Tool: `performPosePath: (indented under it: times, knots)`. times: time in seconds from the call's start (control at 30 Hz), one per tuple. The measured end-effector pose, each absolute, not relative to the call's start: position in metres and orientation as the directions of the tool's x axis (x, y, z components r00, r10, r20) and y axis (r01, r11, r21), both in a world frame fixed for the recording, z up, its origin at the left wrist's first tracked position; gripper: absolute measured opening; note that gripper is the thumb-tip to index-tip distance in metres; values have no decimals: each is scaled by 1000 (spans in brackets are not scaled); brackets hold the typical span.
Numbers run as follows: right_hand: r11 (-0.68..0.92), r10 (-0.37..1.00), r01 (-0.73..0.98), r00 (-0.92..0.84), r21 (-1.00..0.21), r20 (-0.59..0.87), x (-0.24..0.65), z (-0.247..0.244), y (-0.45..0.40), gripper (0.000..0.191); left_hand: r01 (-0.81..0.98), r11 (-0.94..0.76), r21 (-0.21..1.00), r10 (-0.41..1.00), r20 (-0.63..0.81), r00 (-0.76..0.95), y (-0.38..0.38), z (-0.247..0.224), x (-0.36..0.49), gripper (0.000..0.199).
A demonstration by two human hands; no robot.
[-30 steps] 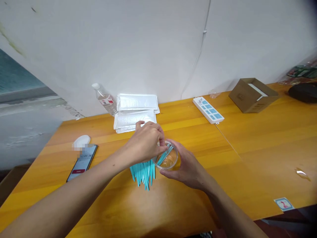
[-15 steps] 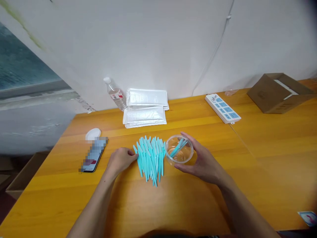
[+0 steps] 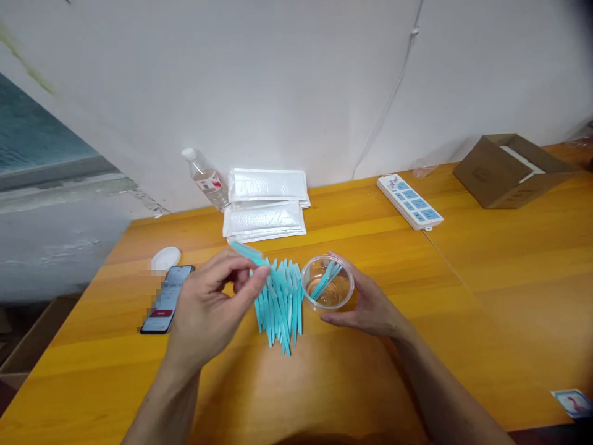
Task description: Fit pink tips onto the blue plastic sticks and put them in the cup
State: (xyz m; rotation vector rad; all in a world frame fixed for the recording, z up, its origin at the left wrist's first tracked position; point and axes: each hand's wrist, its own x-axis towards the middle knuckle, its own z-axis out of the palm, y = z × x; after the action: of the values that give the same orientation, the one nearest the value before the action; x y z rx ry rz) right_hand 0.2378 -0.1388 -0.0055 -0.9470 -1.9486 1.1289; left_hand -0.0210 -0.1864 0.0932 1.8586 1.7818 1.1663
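Observation:
My left hand (image 3: 206,303) is raised over the left side of a pile of turquoise eyebrow razors (image 3: 280,315). Pinched between its thumb and fingers is one eyebrow razor (image 3: 246,250), its wider, paler end pointing up and left, slightly blurred. My right hand (image 3: 373,303) is wrapped round the right side of a round clear plastic tub (image 3: 340,296), which stands just right of the pile. A few turquoise razors (image 3: 325,281) lean inside the tub. In the pile, the razors lie side by side and overlapping, paler ends away from me.
Left of my hand lie a phone (image 3: 169,296) and a white round lid (image 3: 165,258). Silvery padded packs (image 3: 264,219) and a plastic bottle (image 3: 208,182) are by the wall. Farther right are a power strip (image 3: 410,203) and an open cardboard box (image 3: 500,176).
My left hand has lifted from the pile's left edge with one eyebrow razor in its fingers. My right hand stays on the tub. The whole view has shifted slightly.

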Motion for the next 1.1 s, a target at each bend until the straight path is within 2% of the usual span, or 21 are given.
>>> performPosePath:
  times: [0.03, 0.13, 0.27, 0.33, 0.4, 0.47, 0.63, 0.7, 0.8, 0.87, 0.93, 1.0, 1.1]
  knots:
    - [358, 846, 245, -493, -901, 202, 237, -5, -139, 89, 694, -303, 653, 899, 437, -19, -183, 106, -6, 9]
    - [373, 843, 220, -486, -901, 230, 235, -1, -139, 86, 681, -492, 542, 831, 526, 182, -172, 126, 28, 7]
    - [390, 825, 190, -507, -901, 251, 235, 5, -138, 82, 714, -485, 505, 804, 579, 136, -161, 118, 40, 11]
    - [387, 825, 186, -507, -903, 249, 235, 5, -138, 80, 729, -462, 505, 846, 496, 193, -157, 106, 38, 12]
    - [383, 830, 196, -502, -903, 243, 236, 3, -138, 79, 775, -387, 499, 911, 338, 237, -154, 94, 37, 11]
    - [384, 834, 207, -496, -900, 242, 236, 2, -139, 79, 834, -276, 478, 957, 219, 192, -152, 88, 38, 9]
    - [381, 836, 217, -497, -899, 235, 234, 3, -140, 77, 863, -157, 480, 976, 211, 60, -153, 93, 36, 19]
    - [376, 840, 222, -491, -900, 230, 233, 5, -140, 76, 834, -83, 546, 983, 184, -23, -160, 91, 22, 26]
    - [374, 847, 231, -479, -898, 230, 232, 5, -141, 73, 750, 141, 646, 973, 51, -227, -176, 73, -14, 39]
    - [361, 863, 241, -454, -901, 224, 232, 1, -142, 72, 741, 316, 593, 933, -51, -356, -187, 53, -40, 44]
    - [336, 884, 229, -412, -914, 221, 231, -6, -144, 72, 772, 441, 458, 894, -142, -426, -195, 34, -57, 46]
    - [301, 905, 169, -360, -939, 225, 230, -13, -146, 74, 802, 483, 353, 875, -229, -426, -197, 19, -64, 48]
    - [269, 939, 67, -241, -961, 246, 227, -19, -148, 75, 818, 471, 330, 872, -311, -377, -193, 8, -59, 48]
